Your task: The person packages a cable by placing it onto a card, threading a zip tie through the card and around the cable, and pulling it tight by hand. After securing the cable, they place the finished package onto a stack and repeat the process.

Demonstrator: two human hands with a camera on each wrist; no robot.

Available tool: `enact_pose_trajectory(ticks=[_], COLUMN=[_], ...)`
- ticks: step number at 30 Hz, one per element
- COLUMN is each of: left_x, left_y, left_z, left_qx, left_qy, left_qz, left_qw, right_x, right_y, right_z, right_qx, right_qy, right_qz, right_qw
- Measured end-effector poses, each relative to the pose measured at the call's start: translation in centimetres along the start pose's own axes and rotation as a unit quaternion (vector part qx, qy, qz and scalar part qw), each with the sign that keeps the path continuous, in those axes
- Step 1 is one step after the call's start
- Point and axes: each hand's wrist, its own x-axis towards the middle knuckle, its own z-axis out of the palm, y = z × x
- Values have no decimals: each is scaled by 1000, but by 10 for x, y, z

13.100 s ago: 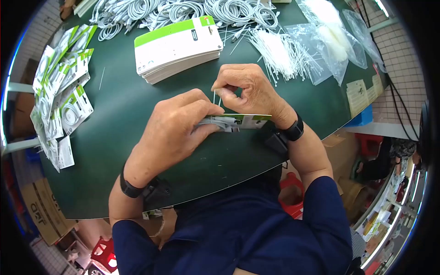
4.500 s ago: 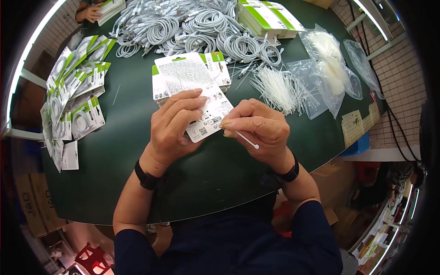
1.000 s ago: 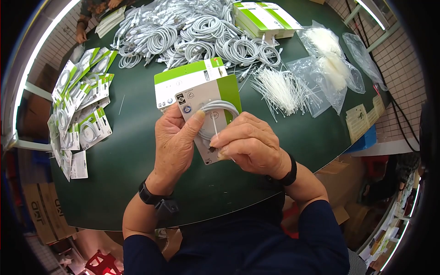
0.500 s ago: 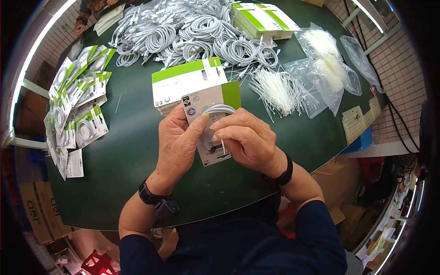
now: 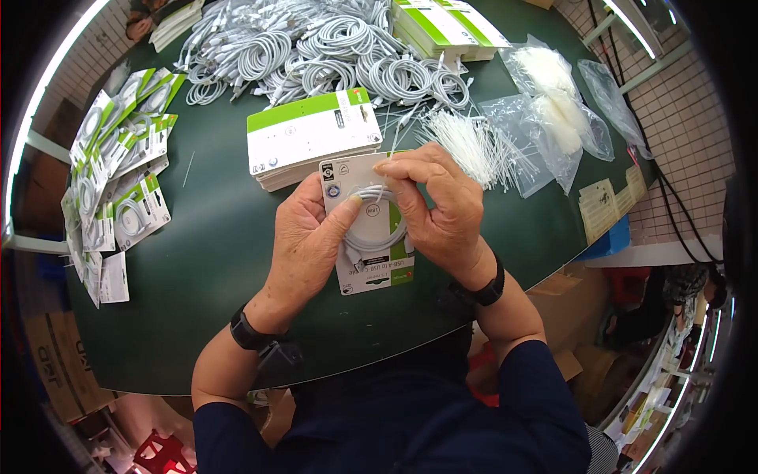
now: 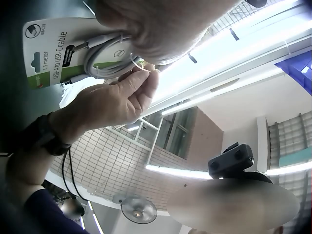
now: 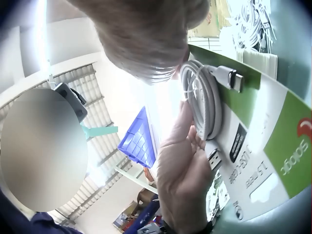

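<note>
And here we are over the green table (image 5: pixel 197 316), where the left hand (image 5: pixel 304 245) holds a white-and-green card (image 5: pixel 377 278) up off the surface, its thumb pressed across the top of a grey cable coil (image 5: pixel 358 239) on the card's face; its other fingers go behind the card, and whether they are spread or pressed together back there, I cannot tell. Over on the other side, the right hand (image 5: pixel 442 205) pinches a thin white tie (image 6: pixel 140 67) between thumb and index fingertip at the card's upper edge, the tie running from the coil to that grip, with the remaining fingers bent in close together. The coil lies flat against the card above the print "USB-A to USB-C cable", both plugs at the end by the print. Just beyond the card sits a stack of cards (image 5: pixel 308 134), with a heap of grey cables (image 5: pixel 316 47) behind it. Loose white ties (image 5: pixel 474 150) fan out beyond the right hand, near clear plastic bags (image 5: pixel 553 95), and away on the left lie cards with cables attached (image 5: pixel 126 150), overlapping in a pile.
</note>
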Motion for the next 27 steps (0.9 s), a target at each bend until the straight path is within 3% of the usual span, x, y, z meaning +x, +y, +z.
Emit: enact_pose_trajectory(ticks=[3,11,15,27], left_x=[0,-1,-1,-1], left_y=[0,4,7,7], left_z=[-1,-1,-2,0], left_qx=[1,8,16,24], left_qy=[1,-6,-12,-5], left_qz=[-2,1,8,26], left_qw=[1000,1000,1000,999], right_x=[1,-1,-2,-3], right_y=[4,-8,-7,-7], right_z=[1,-16,-14,-7], right_qx=[-61,-76,-44,-1], right_qy=[0,-65,-53,-21], right_qz=[-58,-111,-142,-132], right_qw=[996,989,988,991])
